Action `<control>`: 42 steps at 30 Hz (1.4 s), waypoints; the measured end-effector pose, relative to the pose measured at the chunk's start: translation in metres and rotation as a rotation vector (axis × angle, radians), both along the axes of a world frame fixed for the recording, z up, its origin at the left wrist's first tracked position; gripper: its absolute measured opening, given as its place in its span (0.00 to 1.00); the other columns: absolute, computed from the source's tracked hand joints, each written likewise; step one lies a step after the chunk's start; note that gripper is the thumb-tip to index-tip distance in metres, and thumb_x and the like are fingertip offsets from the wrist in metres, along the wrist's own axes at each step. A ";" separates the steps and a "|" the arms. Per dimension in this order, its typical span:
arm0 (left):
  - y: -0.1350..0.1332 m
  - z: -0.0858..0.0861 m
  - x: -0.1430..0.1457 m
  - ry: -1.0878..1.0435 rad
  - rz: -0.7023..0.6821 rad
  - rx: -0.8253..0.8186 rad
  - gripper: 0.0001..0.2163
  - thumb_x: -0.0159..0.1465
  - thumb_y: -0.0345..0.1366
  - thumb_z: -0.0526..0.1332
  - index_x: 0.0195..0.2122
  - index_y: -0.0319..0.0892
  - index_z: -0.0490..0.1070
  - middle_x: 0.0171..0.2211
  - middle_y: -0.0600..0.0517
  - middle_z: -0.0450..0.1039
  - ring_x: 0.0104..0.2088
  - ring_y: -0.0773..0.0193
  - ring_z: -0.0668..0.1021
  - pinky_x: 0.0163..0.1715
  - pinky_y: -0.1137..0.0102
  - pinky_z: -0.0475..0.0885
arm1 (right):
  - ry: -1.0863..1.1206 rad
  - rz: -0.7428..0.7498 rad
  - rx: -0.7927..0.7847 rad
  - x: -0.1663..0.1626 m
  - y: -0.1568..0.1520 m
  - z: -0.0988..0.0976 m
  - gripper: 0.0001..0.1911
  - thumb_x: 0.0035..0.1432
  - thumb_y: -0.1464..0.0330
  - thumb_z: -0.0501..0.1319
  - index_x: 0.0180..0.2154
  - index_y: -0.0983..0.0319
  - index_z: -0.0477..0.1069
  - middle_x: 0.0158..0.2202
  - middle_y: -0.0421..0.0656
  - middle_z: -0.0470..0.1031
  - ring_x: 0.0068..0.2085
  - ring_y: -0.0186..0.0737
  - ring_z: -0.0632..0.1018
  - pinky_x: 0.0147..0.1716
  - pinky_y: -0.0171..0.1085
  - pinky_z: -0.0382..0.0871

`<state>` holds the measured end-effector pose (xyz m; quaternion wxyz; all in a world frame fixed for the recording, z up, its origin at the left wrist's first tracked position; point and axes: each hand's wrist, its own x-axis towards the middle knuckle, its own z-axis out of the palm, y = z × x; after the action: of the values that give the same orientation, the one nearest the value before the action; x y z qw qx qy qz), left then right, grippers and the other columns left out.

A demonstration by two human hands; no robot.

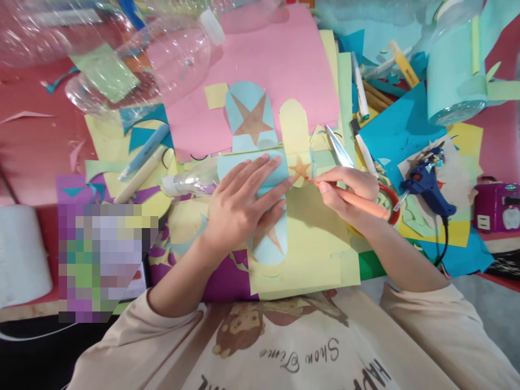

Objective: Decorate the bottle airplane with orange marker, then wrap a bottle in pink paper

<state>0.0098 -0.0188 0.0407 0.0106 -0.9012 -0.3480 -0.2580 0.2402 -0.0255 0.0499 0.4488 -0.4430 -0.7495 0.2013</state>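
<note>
Blue glue gun [426, 187] right, clear bottle [150, 65] top-left

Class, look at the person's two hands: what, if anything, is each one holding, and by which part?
The right hand grips an orange pen along its barrel, near the tip. The left hand holds nothing; it presses flat on the light blue paper.

sleeves [447, 325]: beige, long, pushed up | shirt front: brown cartoon print, dark script lettering
</note>
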 end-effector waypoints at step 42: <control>-0.001 -0.002 0.000 -0.009 0.014 -0.071 0.15 0.68 0.39 0.56 0.55 0.52 0.71 0.60 0.48 0.69 0.60 0.53 0.71 0.57 0.56 0.69 | 0.014 -0.043 -0.028 -0.001 -0.002 0.002 0.03 0.59 0.71 0.60 0.32 0.60 0.73 0.26 0.38 0.78 0.26 0.32 0.77 0.27 0.32 0.72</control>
<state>0.0100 -0.0195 0.0390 -0.0211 -0.8975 -0.3632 -0.2494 0.2391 -0.0272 0.0514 0.4521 -0.4638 -0.7338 0.2050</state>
